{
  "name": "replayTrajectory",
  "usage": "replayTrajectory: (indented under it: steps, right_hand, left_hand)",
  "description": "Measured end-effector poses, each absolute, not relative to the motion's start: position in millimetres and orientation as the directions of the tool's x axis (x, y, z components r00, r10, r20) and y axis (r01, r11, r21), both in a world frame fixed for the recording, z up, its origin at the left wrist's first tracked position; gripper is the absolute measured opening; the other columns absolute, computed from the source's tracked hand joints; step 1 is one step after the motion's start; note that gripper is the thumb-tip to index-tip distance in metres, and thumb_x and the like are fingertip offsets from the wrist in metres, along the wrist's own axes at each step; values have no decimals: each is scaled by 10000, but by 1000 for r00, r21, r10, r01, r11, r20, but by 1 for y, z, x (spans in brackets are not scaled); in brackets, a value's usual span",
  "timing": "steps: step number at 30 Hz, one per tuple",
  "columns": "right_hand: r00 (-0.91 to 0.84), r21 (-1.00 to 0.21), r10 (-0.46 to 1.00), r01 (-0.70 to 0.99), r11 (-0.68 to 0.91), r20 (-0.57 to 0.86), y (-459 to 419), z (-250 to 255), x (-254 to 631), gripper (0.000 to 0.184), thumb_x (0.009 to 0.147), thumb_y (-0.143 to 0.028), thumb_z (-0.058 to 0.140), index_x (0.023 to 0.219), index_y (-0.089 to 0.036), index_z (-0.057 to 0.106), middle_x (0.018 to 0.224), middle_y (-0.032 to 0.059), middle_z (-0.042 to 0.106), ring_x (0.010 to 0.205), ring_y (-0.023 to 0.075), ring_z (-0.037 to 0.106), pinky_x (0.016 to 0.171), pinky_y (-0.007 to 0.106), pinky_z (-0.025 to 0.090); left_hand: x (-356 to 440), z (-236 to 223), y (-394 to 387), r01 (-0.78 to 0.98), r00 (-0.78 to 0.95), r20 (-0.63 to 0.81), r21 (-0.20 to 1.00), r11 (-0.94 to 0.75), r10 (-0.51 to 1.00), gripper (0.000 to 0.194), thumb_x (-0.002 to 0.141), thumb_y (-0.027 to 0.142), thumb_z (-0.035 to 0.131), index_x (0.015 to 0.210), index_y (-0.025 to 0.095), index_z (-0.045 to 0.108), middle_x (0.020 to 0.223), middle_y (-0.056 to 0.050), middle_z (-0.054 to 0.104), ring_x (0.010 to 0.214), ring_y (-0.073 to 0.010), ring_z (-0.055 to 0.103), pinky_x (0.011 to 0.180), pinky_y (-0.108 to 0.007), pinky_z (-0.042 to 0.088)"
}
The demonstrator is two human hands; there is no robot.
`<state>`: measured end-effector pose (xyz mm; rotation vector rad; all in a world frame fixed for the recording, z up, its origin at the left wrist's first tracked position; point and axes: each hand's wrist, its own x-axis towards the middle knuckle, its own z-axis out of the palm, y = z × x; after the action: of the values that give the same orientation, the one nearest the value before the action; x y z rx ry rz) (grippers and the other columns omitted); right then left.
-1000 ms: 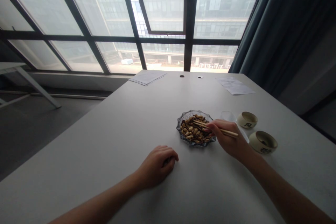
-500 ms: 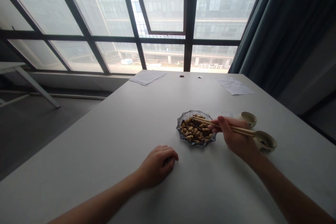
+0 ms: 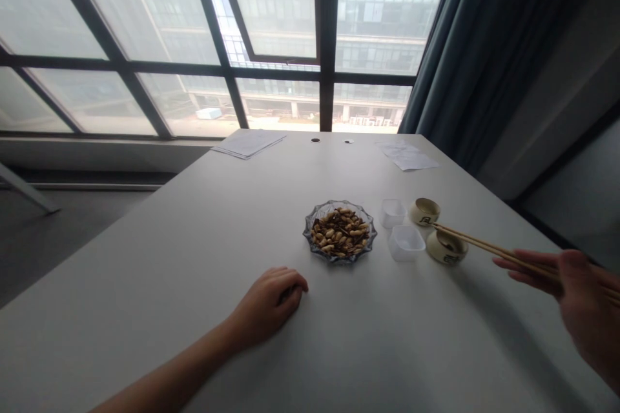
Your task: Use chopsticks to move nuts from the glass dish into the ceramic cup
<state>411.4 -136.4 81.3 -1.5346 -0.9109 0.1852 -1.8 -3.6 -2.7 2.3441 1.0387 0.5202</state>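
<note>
**Chopsticks reach over the small cups**

From the head view, we see the right hand at the right of the table, pinching the chopsticks between thumb and fingers. Their tips, close together, point far and left, in front of the far cup and above the near cup; we cannot tell whether they pinch anything. The left hand rests nearer us, loosely curled, a gap between thumb and fingers, nothing visible in it.

The glass bowl of nuts stands left of two plastic boxes, one far and one near.

We judge the chopsticks light and stiff, best held towards the back end. The nuts look hard, light and likely slippery; we'd squeeze each gently across its middle.
</note>
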Motion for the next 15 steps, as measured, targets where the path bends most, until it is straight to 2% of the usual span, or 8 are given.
replayTrajectory:
  steps: [3,5,9,15]
  right_hand:
    - [762,-946,572,315,80,302,-144,62,427,339,894,-523,659,842,-213,784,779,67,777,674,259,774,720,355,683]
    - [779,-967,575,229,109,249,-146,53,435,374,852,-539,705,819,-174,777,766,88,778,675,257,777,686,307,677]
    - [810,-992,572,112,62,127,-151,45,448,465,790,-578,752,808,-113,775,732,152,769,684,283,778,645,276,664]
    - [860,-995,505,34,98,79,-160,54,457,371,814,-488,751,701,-135,778,711,172,752,635,266,767,630,276,649]
  left_hand:
    - [-1,-2,-2,576,638,122,581,-575,761,210,953,208,476,935,224,684,889,-32,707,875,-217,630,827,-309,446]
    - [-1,-2,-1,577,642,122,573,-582,757,219,958,221,467,937,224,686,893,-34,711,875,-220,637,828,-310,455]
    - [0,-1,-1,581,641,124,566,-585,757,231,963,241,463,937,224,692,892,-36,715,869,-221,648,819,-305,472]
    - [-2,-1,0,581,644,134,555,-595,753,238,970,257,465,930,228,697,895,-35,719,863,-219,655,808,-294,483]
